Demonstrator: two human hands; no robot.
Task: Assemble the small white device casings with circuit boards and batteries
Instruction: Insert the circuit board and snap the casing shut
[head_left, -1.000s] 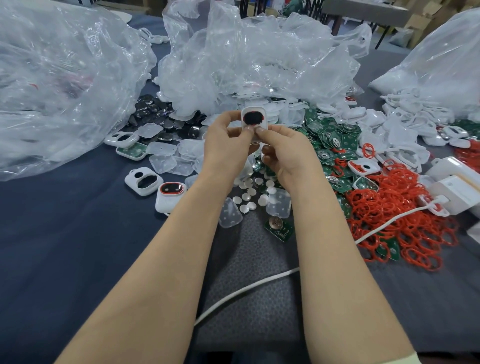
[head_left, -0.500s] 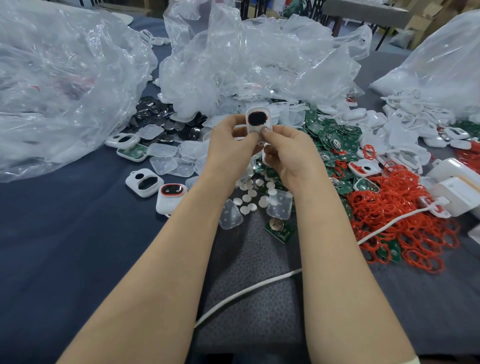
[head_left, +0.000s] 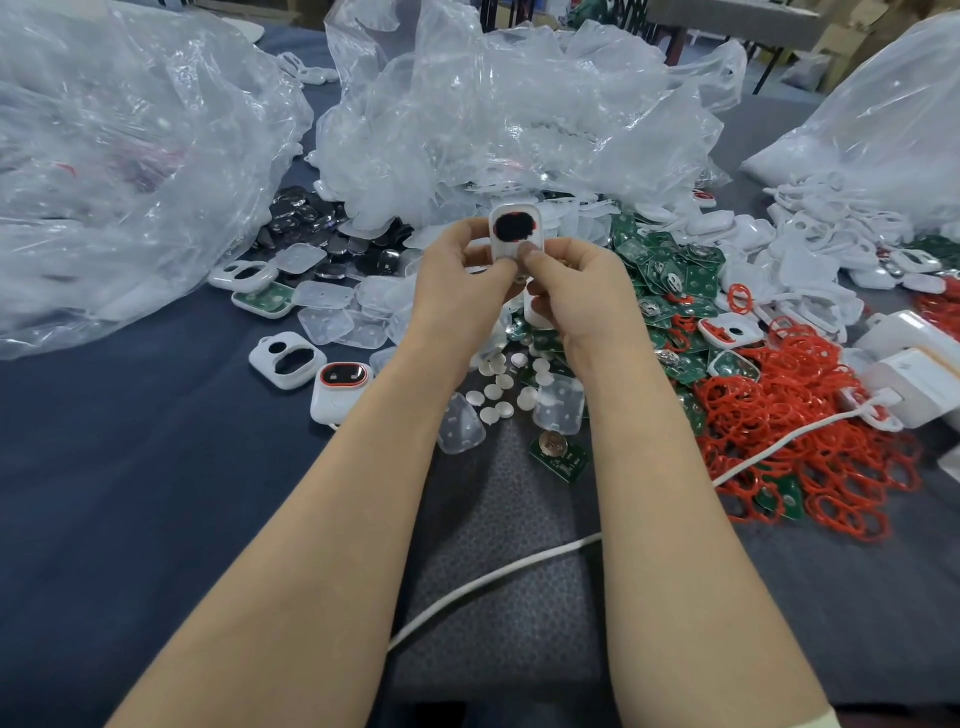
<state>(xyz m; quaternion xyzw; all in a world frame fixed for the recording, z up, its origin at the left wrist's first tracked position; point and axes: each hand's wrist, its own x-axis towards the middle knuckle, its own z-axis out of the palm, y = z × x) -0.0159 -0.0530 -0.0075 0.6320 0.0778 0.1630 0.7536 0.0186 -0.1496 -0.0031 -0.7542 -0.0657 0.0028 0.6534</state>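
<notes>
Both hands hold one small white casing (head_left: 516, 233) upright above the parts pile; it has a dark oval window edged in red. My left hand (head_left: 462, 275) grips its left side and my right hand (head_left: 576, 283) pinches its lower right corner with the thumb on the front. Green circuit boards (head_left: 670, 275) lie in a heap to the right, and one board with a coin battery (head_left: 558, 453) lies near my right forearm. A finished casing with a red ring (head_left: 340, 387) and an empty white shell (head_left: 287, 360) lie on the left.
Large clear plastic bags (head_left: 130, 171) fill the back and left. Red rubber rings (head_left: 800, 415) are piled on the right beside white boxes (head_left: 919, 374). A white cable (head_left: 498, 577) crosses the grey mat (head_left: 498, 623). Small white discs (head_left: 498, 395) and clear covers (head_left: 332, 322) lie below my hands.
The casing and both hands have shifted slightly to the right and down a little. My grip on it looks the same.
</notes>
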